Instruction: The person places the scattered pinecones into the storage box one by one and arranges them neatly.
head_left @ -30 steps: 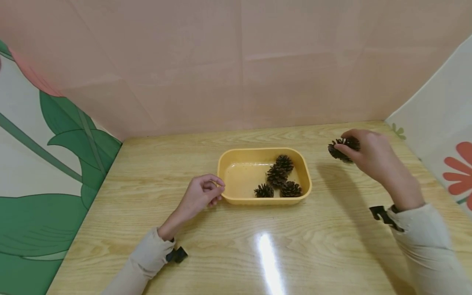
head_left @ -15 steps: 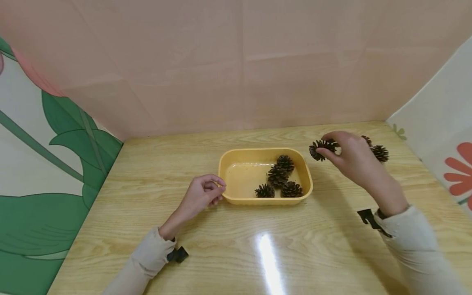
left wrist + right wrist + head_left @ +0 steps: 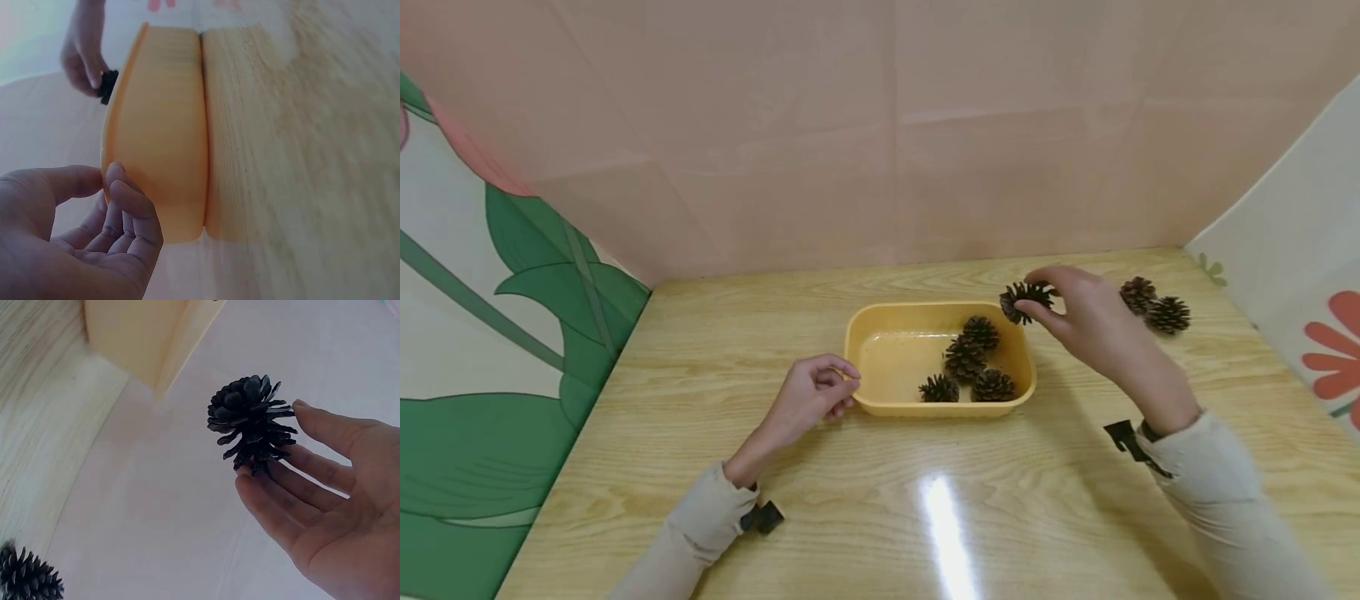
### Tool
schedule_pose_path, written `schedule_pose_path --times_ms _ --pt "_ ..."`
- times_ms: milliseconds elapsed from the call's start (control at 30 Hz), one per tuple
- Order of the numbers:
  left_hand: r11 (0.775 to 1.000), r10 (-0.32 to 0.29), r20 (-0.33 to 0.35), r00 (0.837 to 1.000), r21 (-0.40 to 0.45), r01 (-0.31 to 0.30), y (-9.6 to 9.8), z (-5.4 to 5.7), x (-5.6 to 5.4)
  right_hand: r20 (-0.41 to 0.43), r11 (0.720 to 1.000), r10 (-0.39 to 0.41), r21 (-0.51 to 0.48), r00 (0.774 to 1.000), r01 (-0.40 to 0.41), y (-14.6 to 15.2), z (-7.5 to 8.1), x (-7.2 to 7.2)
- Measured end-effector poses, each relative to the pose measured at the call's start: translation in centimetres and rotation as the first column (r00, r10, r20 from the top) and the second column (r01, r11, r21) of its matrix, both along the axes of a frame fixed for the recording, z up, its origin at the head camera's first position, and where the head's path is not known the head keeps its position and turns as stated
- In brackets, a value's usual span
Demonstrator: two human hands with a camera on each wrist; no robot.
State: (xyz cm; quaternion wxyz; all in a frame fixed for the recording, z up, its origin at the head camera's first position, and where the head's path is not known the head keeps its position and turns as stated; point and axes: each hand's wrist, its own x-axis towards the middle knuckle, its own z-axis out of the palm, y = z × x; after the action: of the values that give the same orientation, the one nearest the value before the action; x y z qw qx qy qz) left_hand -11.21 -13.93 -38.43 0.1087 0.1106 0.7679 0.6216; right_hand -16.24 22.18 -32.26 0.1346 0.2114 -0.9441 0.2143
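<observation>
A yellow rectangular tub (image 3: 880, 409) stands mid-table with several brown pine cones (image 3: 964, 357) along its right side. My left hand (image 3: 816, 390) pinches the tub's left rim between thumb and fingers, as the left wrist view (image 3: 94, 231) also shows. Raised at the tub's back right corner, my right hand (image 3: 1090, 321) holds another pine cone (image 3: 1025, 302) by thumb and fingertips. In the right wrist view this pine cone (image 3: 250, 422) has widely spread dark scales, and the fingers touch it from one side and below.
Two more pine cones (image 3: 1168, 315) lie side by side at the back right of the wooden table (image 3: 737, 333). A pink backdrop (image 3: 880, 167) rises behind the table's far edge. Panels with painted leaves and flowers stand at left and right.
My right hand has carried its pine cone leftward from the table's back right to the tub's corner, uncovering the two pine cones behind it. The left hand stays on the rim.
</observation>
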Motion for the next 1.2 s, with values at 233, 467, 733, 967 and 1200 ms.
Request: schedule_pose_path --times_ms 233,467,733,967,1200 --pt "1.000 0.002 -0.005 1.000 -0.002 -0.002 0.0 -0.1 0.0 0.016 1.000 0.022 -0.013 1.000 -0.022 -1.2 0.2 -0.1" --pt "1.000 0.003 0.017 1.000 -0.014 -0.003 0.0 -1.0 -0.5 0.036 0.999 0.039 -0.023 0.999 -0.038 -2.3 -0.1 -0.7" --pt "1.000 -0.002 -0.004 1.000 0.006 0.002 -0.2 -3.0 -1.4 0.055 0.998 0.065 -0.029 0.996 -0.063 -3.6 -0.6 -1.2" --pt "1.000 -0.010 -0.033 0.999 -0.008 0.010 -0.5 -3.1 -1.3 0.073 0.994 0.106 -0.040 0.992 -0.103 -4.9 -1.6 -1.1" --pt "1.000 -0.006 -0.040 0.999 -0.009 0.006 -0.7 -3.1 -1.2 0.020 0.987 0.142 -0.076 0.990 -0.140 -5.7 -2.5 -1.2"
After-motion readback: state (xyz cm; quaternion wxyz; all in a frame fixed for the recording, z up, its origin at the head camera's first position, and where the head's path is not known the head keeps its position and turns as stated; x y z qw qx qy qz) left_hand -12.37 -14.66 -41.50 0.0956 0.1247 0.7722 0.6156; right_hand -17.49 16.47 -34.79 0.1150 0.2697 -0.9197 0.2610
